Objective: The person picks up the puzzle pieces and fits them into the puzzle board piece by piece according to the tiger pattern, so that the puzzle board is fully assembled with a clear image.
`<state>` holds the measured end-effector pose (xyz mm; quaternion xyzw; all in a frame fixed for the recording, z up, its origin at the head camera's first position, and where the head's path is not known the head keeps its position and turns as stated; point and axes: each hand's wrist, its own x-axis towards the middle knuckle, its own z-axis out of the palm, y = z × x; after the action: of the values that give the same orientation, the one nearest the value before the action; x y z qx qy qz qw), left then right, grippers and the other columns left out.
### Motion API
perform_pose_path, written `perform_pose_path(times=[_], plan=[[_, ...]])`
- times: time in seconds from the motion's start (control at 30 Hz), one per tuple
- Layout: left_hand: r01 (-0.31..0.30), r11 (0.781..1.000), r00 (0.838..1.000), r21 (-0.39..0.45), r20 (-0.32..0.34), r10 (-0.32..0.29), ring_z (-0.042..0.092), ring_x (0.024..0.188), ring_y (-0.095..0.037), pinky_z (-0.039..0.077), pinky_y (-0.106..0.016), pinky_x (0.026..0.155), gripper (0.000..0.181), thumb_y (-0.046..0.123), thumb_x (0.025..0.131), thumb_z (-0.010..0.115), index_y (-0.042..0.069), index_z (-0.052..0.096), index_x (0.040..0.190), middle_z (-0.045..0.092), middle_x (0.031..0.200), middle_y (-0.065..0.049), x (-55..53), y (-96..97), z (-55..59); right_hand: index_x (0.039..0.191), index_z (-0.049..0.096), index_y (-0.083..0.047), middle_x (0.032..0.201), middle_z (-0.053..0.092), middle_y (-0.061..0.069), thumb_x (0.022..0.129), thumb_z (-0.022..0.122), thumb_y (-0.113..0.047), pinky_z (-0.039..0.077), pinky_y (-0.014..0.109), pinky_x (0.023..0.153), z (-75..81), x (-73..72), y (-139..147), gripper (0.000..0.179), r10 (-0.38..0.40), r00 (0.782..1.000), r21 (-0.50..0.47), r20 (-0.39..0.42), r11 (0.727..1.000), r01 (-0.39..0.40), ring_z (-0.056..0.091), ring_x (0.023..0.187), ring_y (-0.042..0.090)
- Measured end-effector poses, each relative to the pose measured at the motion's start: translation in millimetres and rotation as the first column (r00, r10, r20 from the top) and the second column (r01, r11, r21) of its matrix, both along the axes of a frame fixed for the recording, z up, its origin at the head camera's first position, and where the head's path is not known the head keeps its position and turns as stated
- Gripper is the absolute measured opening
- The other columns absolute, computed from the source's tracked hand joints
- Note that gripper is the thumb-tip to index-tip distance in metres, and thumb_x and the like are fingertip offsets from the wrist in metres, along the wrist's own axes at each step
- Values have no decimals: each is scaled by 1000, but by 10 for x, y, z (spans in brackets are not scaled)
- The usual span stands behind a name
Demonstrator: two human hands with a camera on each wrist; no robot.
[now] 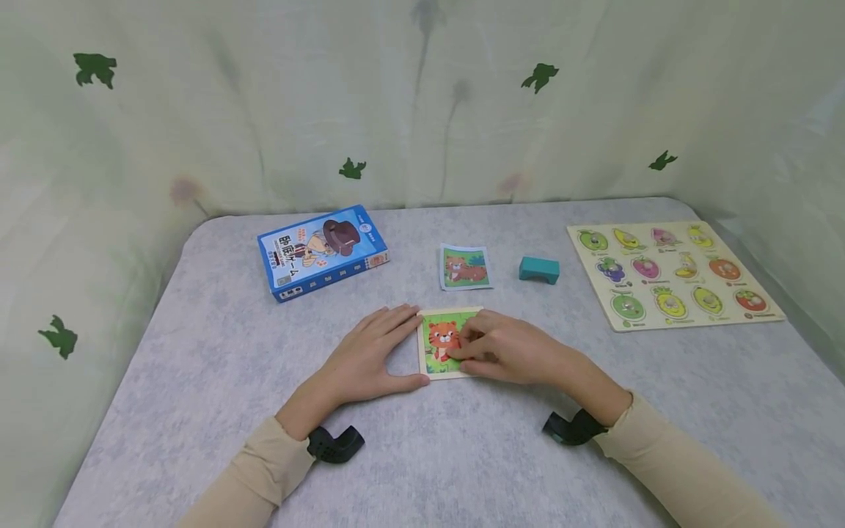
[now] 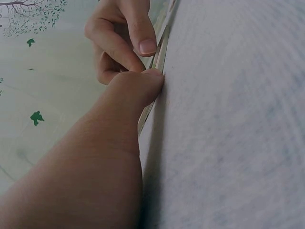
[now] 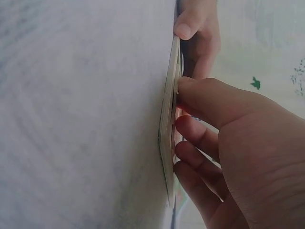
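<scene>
A small square tiger jigsaw puzzle (image 1: 439,356) in a pale wooden frame lies on the table between the two hands. My left hand (image 1: 370,359) lies along its left side, fingers stretched out. Its fingertips touch the upper left corner and its thumb touches the lower left one. Over the puzzle's right half, my right hand (image 1: 508,348) has bent fingers and pinches a puzzle piece against the picture. In the right wrist view, the thumb and fingertips of the right hand (image 3: 257,138) meet the puzzle's face; most of the piece is hidden behind them.
Behind the puzzle lies a tiger picture card (image 1: 466,268), with a teal bridge-shaped block (image 1: 538,269) to its right. A blue game box (image 1: 323,253) sits at the back left. A wooden fruit puzzle board (image 1: 673,275) lies at the right. A patterned curtain (image 1: 396,95) hangs behind the table.
</scene>
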<state>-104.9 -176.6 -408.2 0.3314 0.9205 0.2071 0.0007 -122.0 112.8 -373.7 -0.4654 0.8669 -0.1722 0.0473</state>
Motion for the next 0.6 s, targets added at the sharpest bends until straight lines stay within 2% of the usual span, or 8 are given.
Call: perform_pose_path(times=[0.4,0.6], plan=[[-1,1000,1000,-4,-4,1,29,156,-24,22,-47,129,98,67,87,70,9,40,159,35,167,-6,-1,8,24,117,81,-25,101,64,-11,95,75,-31,48,21,73,-22,-1,-9,23,-26,999,-4,-40,1000,26,48,90,5],[0,1000,1000,2,2,0,29,156,-24,22,-48,129,97,68,87,69,9,40,159,35,167,-6,2,6,18,118,80,-24,102,64,-10,97,74,-32,50,22,76,-22,4,-7,23,-19,1000,-5,-17,1000,19,49,91,6]])
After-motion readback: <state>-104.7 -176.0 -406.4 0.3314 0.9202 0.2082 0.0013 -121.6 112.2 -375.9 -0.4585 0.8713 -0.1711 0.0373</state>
